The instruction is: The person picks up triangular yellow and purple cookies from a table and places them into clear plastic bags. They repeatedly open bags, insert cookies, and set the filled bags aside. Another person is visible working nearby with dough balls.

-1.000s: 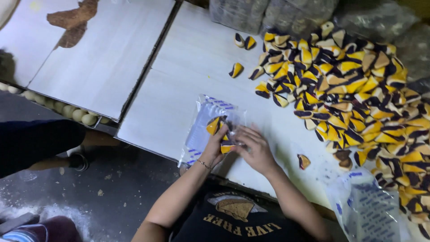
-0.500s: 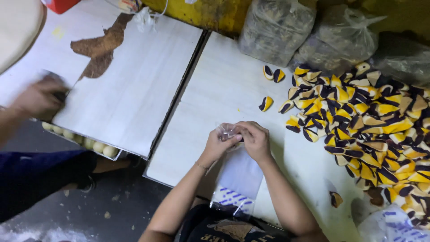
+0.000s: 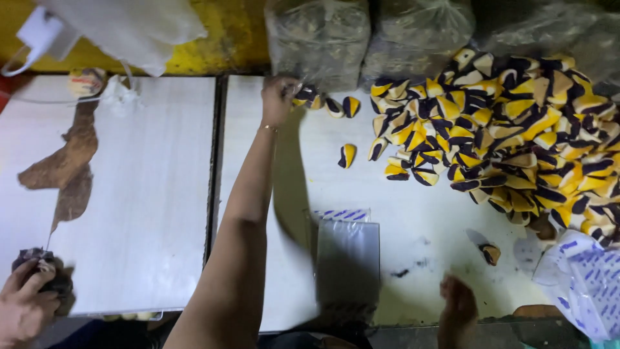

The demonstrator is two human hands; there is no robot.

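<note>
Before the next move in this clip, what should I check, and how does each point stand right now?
1. Left hand at the loose yellow-and-dark pieces near the far table edge: ok; whether it grips one, cannot tell.
2. Right hand free at the near edge: ok, it appears to hold nothing.
3. Clear bag flat on the white table and within reach: ok; whether its mouth is open, cannot tell.
4. Big pile of pieces all on the table: ok.
5. Another person's hand, lower left, away from the bag: ok.
</note>
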